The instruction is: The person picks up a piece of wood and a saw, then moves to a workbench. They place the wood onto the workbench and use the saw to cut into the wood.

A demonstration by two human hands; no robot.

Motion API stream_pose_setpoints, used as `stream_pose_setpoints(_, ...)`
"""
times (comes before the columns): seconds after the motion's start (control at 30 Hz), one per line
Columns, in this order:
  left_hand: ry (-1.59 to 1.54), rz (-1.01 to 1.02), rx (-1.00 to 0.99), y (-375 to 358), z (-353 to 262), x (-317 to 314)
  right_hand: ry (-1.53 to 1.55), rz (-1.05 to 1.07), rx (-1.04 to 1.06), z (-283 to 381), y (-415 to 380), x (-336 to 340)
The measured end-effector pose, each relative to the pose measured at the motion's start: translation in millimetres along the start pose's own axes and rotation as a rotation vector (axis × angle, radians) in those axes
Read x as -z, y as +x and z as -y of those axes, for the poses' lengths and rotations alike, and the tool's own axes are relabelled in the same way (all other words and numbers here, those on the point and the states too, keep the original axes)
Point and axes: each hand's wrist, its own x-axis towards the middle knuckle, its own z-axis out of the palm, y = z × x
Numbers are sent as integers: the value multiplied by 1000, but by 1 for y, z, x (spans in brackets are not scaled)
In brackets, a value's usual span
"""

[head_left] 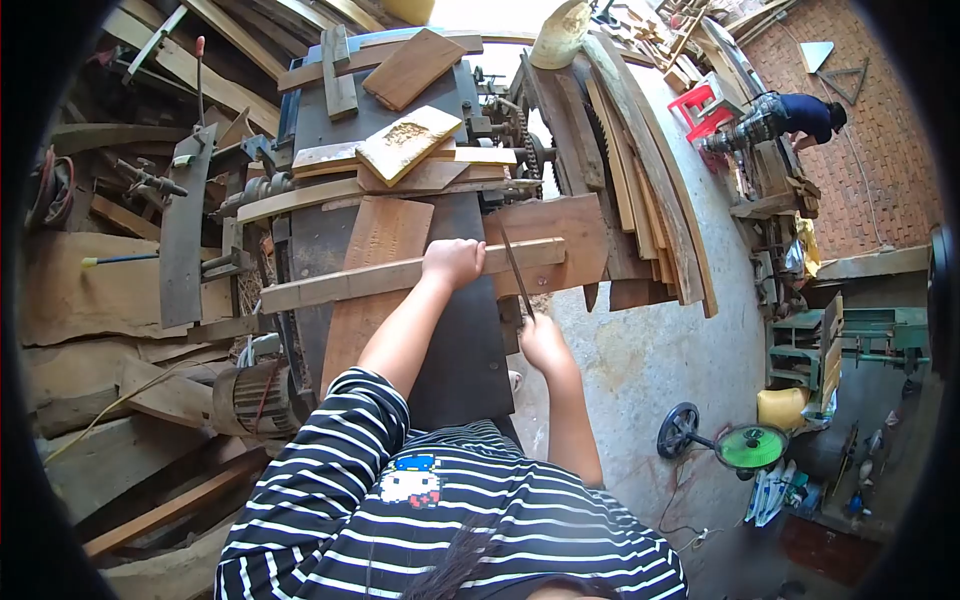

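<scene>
My left hand [455, 262] is closed around a long narrow wooden bar [360, 281], which lies crosswise over the workbench top. In my right hand [546, 345] is a long thin dark blade [517, 270]; its handle end is hidden in my fist. The blade crosses the bar near its right end, pointing away from me. Under that end is a broad brown board [588, 225]. Beneath the bar's left half another flat plank [392, 228] rests on the dark bench top [452, 350].
Stacked boards [408, 145] lie at the bench's far side. Long curved planks [640, 170] lean at its right. An electric motor [254, 400] sits at lower left among scrap wood. A green fan [750, 447] stands on the floor at right. Another person [795, 115] bends over farther off.
</scene>
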Motion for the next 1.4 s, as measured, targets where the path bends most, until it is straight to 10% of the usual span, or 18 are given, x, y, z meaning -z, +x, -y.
stream_pose_setpoints(1.1, -34, 15, 6, 2, 2, -2, 19, -161, 14, 23, 61, -26)
stream_pose_setpoints(1.4, -22, -98, -42, 1, 5, -10, -48, -40, -49, 18, -33, 4)
